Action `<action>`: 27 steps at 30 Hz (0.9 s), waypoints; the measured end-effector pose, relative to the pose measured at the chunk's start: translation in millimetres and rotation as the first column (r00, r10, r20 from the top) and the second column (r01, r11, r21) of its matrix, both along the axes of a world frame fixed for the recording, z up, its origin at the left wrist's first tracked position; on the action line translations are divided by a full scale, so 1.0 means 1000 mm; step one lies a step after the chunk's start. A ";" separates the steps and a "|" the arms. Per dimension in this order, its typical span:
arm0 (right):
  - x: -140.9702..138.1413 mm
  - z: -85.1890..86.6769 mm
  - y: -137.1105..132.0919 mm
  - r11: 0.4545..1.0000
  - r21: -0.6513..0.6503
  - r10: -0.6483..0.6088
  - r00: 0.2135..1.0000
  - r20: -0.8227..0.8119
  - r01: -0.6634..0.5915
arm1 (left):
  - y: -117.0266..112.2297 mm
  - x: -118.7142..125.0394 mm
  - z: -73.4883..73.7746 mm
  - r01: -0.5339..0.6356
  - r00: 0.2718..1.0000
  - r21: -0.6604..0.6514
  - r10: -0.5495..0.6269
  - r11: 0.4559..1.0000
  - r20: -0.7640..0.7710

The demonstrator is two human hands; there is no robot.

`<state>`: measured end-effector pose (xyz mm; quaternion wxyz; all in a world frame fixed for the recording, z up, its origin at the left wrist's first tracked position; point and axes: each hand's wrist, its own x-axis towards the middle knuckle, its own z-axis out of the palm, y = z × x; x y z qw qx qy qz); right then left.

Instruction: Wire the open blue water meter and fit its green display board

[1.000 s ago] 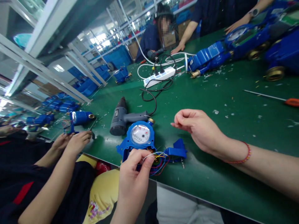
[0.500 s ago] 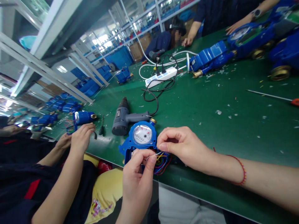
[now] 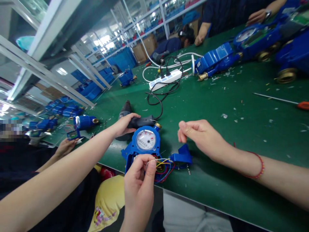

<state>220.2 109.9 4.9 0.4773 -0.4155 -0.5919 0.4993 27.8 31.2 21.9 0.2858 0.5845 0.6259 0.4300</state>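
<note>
In the head view my left hand pinches the bared ends of thin wires between thumb and forefinger. These wires come from the open lower housing of a blue water meter with a round white dial. Right of it lies a blue cover piece, close to the wires. My right hand is raised above and beyond that piece, apart from the wires. Its thumb is pressed to its curled fingers; whether anything small is between them I cannot make out.
A co-worker's hand grasps a grey heat gun behind the meter. Further back are a white power strip with black cable and several blue meters. An orange-handled screwdriver lies at right on the green bench.
My right hand has left the wires and moved up and right, uncovering the blue cover piece. My left hand keeps its pinch. The co-worker's hand has reached across onto the heat gun.
</note>
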 end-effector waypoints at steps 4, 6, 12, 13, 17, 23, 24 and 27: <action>-0.015 0.003 -0.014 0.977 0.047 0.194 0.960 0.204 -0.208 | 0.000 0.004 0.002 -0.067 0.997 0.015 0.066 0.998 0.036; -0.020 0.002 -0.016 0.975 -0.032 0.222 0.968 0.117 -0.219 | 0.000 0.002 0.001 -0.050 0.998 0.014 0.049 0.999 0.036; -0.006 -0.008 0.003 0.977 -0.191 -0.133 0.968 -0.214 0.092 | -0.001 -0.004 -0.003 -0.040 0.998 0.021 0.039 0.999 0.039; -0.002 -0.010 0.006 0.974 -0.195 -0.158 0.963 -0.217 0.116 | -0.001 -0.004 -0.003 -0.034 0.999 0.014 0.033 0.999 0.042; 0.001 -0.007 0.002 0.976 -0.119 -0.196 0.975 -0.104 0.184 | -0.001 -0.002 0.000 -0.021 0.999 0.009 0.020 1.000 0.031; -0.016 0.002 -0.028 0.946 0.258 0.151 0.972 0.181 -0.195 | -0.001 -0.001 0.001 -0.017 1.000 0.051 0.016 0.999 0.014; -0.019 0.001 -0.030 0.944 0.252 0.167 0.966 0.197 -0.214 | -0.001 -0.002 0.001 -0.003 1.000 0.044 0.003 0.999 0.002; -0.025 -0.004 -0.029 0.981 0.135 0.126 0.985 0.120 -0.141 | -0.001 -0.004 0.002 0.033 0.999 0.012 -0.032 0.999 -0.036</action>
